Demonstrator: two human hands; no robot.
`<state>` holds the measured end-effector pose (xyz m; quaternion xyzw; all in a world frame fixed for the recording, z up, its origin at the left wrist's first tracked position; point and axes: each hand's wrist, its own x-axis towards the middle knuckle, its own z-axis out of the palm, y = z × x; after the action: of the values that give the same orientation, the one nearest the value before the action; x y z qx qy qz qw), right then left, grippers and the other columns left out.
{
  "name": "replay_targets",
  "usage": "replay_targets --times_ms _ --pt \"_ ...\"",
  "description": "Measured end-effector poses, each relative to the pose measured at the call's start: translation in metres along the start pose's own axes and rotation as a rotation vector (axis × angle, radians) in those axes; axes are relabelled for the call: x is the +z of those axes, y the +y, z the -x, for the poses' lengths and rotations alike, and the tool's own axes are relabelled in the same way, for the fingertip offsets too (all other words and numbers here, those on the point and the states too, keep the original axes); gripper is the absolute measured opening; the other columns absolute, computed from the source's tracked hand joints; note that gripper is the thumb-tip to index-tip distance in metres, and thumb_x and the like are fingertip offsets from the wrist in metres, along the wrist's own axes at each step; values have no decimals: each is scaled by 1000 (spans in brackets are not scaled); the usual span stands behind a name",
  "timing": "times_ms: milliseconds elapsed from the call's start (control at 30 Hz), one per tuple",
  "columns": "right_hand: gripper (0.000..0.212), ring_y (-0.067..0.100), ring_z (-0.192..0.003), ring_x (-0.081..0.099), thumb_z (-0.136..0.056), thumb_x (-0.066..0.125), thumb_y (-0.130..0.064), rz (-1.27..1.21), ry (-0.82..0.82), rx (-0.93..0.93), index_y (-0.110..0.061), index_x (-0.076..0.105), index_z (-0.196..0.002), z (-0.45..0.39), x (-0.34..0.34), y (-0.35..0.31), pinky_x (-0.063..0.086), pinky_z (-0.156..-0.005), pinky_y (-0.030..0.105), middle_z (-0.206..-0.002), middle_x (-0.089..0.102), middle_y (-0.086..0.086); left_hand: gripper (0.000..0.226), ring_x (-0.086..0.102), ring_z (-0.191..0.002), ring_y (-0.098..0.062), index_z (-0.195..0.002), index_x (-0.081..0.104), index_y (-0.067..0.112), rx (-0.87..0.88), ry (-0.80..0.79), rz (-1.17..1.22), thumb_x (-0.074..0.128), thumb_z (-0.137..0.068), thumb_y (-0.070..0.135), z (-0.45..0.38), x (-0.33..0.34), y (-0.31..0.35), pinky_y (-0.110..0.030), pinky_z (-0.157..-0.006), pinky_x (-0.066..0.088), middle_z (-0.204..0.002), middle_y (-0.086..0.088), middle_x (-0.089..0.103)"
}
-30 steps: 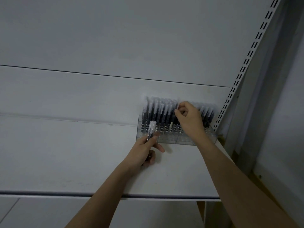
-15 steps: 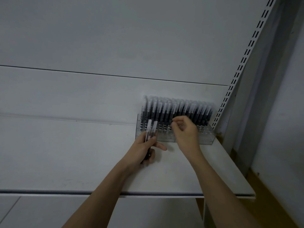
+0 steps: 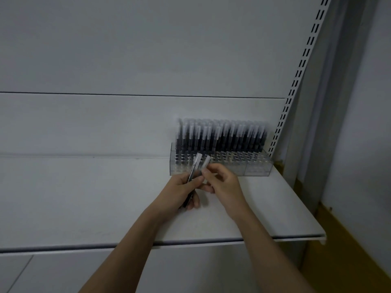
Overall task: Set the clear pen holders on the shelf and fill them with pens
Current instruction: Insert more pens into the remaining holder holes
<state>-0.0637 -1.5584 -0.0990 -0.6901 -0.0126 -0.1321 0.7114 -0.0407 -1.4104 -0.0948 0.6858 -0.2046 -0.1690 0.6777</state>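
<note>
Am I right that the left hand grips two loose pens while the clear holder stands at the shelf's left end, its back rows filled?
Not quite. The head view shows the clear holder at the right end of the shelf, beside the slotted upright. The rest holds: the left hand grips two loose pens and the back rows are filled.

Dim, even light falls on a pale grey back panel (image 3: 148, 49) that fills the upper frame, crossed by one thin horizontal seam. A white slotted upright (image 3: 300, 68) runs diagonally down the right side, with a grey wall (image 3: 368, 123) beyond it and a brown floor strip (image 3: 347, 250) at lower right.
</note>
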Motion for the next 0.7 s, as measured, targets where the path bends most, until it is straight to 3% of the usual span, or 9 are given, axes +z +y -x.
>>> replay_targets --times_ms 133,300,433,567,633,700 --pt "8 9 -78 71 -94 63 -7 -69 -12 9 -1 67 -98 0 -2 1 56 -68 20 -84 72 3 24 57 -49 -18 -121 65 14 11 -5 -30 52 -102 22 1 1 1 -27 -43 40 -100 -11 76" --pt "6 5 -76 65 -94 65 -16 39 40 -1 -16 71 -91 -3 -5 5 51 -66 19 -82 71 -4 28 62 -54 -24 -125 62 12 -2 7 -16 46 -105 24 1 3 1 -28 -47 50 -102 -11 76" --pt "9 18 -87 67 -95 64 -17 -53 161 65 -11 70 -98 -11 -12 6 52 -69 29 -95 72 8 29 70 -66 -26 -122 59 7 -21 158 121 41 -106 24 2 8 2 -32 -57 58 -105 -13 70" --pt "15 21 -88 67 -95 63 -13 -123 201 60 -3 68 -106 -28 -25 -16 54 -68 27 -98 71 13 29 67 -87 -27 -121 57 7 0 266 203 42 -106 26 -3 7 -3 -39 -64 61 -115 -21 60" --pt "11 17 -81 67 -96 62 -11 -64 213 -5 -6 68 -102 -39 -33 -35 56 -66 24 -92 70 8 30 63 -95 -27 -123 58 6 -2 284 226 42 -106 25 -4 6 -3 -36 -63 60 -116 -22 58" --pt "5 14 -76 68 -96 62 -10 40 236 -81 -13 67 -96 -51 -39 -53 58 -66 23 -88 70 4 30 62 -85 -24 -121 60 8 -8 297 237 41 -106 26 -4 4 -3 -29 -54 55 -107 -18 59"
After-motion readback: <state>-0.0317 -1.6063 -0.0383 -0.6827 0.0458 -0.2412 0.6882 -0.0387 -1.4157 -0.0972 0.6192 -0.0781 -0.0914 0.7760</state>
